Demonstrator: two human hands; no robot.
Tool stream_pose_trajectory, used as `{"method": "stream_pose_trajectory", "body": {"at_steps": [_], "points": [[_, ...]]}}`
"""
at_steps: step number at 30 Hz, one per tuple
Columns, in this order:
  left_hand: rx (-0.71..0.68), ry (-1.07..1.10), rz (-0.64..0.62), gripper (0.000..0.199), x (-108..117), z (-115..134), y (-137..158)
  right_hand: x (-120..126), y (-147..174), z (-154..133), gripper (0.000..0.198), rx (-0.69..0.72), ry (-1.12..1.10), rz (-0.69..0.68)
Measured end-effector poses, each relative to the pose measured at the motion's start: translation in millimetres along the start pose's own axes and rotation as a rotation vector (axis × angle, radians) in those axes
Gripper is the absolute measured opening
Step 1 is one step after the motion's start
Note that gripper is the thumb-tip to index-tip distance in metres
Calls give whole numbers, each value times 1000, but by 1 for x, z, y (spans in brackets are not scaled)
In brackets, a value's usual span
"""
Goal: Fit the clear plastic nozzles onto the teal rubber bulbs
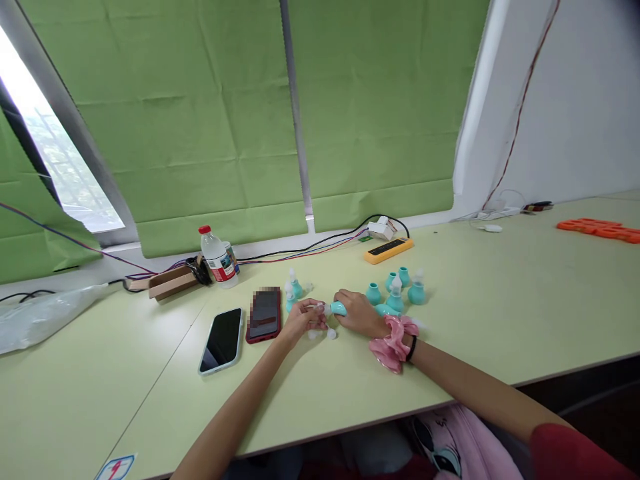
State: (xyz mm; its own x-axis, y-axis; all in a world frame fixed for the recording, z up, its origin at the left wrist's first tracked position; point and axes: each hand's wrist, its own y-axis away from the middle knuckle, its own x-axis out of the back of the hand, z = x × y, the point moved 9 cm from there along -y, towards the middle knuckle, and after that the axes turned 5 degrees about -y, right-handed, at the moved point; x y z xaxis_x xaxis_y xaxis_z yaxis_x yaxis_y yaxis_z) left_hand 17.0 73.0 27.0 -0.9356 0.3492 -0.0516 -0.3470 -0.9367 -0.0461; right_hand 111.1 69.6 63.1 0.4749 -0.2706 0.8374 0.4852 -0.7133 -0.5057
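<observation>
My right hand (357, 312) is wrapped round a teal tool-like piece (339, 309); its rounded end sticks out toward my left hand, and more teal shows past the wrist. My left hand (304, 317) pinches a small translucent tip (327, 310) against that end. Loose translucent caps (331, 334) lie on the table below my fingers. Right of my hands stand several small teal bulbs; one open-necked bulb (373, 293) has no tip, while another bulb (395, 297) carries a translucent nozzle. Behind my left hand are teal bulbs with nozzles (296, 288).
Two phones, one dark red (264, 315) and one pale-edged (221, 341), lie to the left. Farther back are a red-capped bottle (218, 257), a cardboard box (173, 281), cables and a yellow-and-black device (389, 251). An orange openwork piece (600, 229) lies far right.
</observation>
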Motion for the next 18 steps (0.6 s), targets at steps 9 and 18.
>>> {"method": "stream_pose_trajectory", "body": {"at_steps": [9,18], "points": [[-15,-13,-7,30,0,-2,-1,-5,0,2,11,-20,2,-18],[-18,-1,-28,28,-4,1,-1,-6,0,2,8,3,-49,25]]}}
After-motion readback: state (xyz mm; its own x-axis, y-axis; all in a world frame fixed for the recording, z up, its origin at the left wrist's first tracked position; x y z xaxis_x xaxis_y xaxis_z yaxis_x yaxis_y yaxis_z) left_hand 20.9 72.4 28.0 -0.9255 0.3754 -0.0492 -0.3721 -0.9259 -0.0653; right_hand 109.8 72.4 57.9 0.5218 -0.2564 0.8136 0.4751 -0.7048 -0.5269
